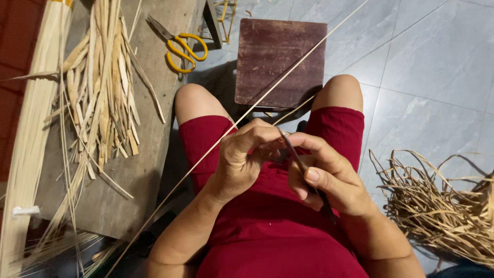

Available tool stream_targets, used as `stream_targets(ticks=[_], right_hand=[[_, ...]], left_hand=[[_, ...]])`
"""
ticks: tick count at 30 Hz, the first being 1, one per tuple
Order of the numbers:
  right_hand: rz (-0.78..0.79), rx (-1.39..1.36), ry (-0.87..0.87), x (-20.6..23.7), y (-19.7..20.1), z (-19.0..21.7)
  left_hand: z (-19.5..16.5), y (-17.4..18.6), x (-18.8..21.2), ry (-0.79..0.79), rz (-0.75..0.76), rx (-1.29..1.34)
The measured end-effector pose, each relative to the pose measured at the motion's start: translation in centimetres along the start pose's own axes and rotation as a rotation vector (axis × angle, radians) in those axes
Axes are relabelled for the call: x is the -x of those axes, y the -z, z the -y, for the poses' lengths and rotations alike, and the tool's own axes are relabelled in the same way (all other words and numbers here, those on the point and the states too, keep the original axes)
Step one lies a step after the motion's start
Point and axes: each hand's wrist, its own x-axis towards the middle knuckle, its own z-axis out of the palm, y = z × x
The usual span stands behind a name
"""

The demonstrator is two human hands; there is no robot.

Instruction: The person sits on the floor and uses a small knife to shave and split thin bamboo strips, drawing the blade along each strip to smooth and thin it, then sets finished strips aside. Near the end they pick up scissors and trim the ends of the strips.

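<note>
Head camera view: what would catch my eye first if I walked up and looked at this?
Most striking is the long thin strip running diagonally across the lap, pinched by the left hand while the right hand holds a dark narrow blade against it. On the board at left lie a pile of pale split strips and yellow-handled scissors. A tangle of curled shavings sits on the tiled floor at right.

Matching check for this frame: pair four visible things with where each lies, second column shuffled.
1 scissors
2 wooden stool
3 heap of curled shavings
4 dark blade

A on the floor at the far right
B in the right hand
C on the board at top, left of the knees
D on the tiled floor between the knees

Pairs: 1-C, 2-D, 3-A, 4-B
</note>
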Motion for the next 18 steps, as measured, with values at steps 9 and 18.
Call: stream_targets(ticks=[9,18], right_hand=[[-0.001,0.057,0.061,1.0,0.3,0.4],[0.028,0.046,0.063,1.2,1.1,0.3]], left_hand=[[-0.7,0.1,-1.1,-0.079,0.074,-0.047],[-0.4,0.1,-1.4,-0.071,0.07,-0.082]])
